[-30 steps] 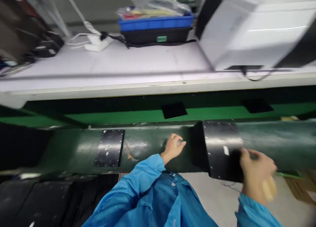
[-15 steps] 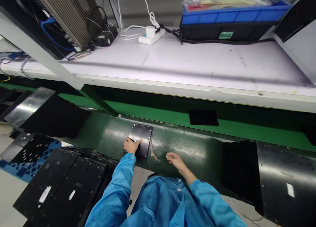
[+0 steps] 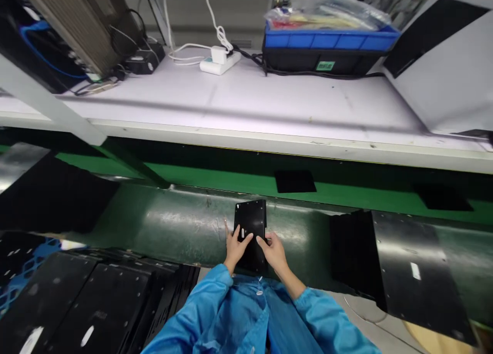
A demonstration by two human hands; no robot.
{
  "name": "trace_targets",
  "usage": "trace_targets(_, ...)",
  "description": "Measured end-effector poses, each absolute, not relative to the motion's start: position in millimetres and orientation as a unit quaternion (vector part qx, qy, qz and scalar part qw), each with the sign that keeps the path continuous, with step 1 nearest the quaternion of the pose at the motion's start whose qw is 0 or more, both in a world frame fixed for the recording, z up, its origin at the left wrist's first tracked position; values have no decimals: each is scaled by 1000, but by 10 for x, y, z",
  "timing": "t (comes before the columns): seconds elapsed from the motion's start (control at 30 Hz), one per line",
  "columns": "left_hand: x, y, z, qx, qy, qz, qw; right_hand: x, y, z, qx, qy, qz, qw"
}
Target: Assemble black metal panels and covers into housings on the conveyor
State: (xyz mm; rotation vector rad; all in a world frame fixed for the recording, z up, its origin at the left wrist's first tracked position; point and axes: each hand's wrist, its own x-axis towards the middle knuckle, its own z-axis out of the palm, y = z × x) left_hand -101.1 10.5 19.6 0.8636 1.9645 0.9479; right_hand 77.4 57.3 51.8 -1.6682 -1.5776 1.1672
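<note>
The person leans over the dark green conveyor belt [image 3: 185,225] with both hands on one small black plate [image 3: 251,225]. The plate lies flat on the belt, directly ahead of the body, its long axis running away from the person toward the white bench [image 3: 269,107] beyond. The left hand [image 3: 234,246] sits at the plate's near left edge, fingers spread and resting on its top face; the right hand [image 3: 274,250] is at the near right corner, fingers curled against the edge. Both hands are equally close, each touching the plate, so neither has the shorter reach. Whether the thumbs are tucked under the plate I cannot tell from here; it looks more like pressing and steadying than lifting.

Counting: one small plate under the hands, and one larger black panel [image 3: 408,267] further right on the belt, well apart from the hands. At lower left lies a stack of black panels [image 3: 88,302], at least two showing on top. On the bench stand one blue bin [image 3: 327,38] and one white power strip [image 3: 219,61].
</note>
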Motion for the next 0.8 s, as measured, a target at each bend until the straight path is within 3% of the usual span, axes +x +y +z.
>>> trace_targets(0.13, -691, -43, 222, 341, 608, 456, 554, 1003, 271, 786, -578, -582, 477, 315)
trace_targets(0.23, -584, -110, 371, 371, 574, 465, 563, 946, 274, 793, -516, -559, 559, 329)
trace_targets(0.4, -528, -73, 738, 436, 610, 474, 462, 825, 719, 651, -435, -586, 588, 349)
trace_targets(0.57, -630, -127, 1010, 494, 688, 418, 328, 656, 1101, 609, -340, -662, 605, 282)
trace_targets(0.8, -809, -169, 993, 409, 852, 230, 231, -62, 1105, 523, -431, -668, 541, 275)
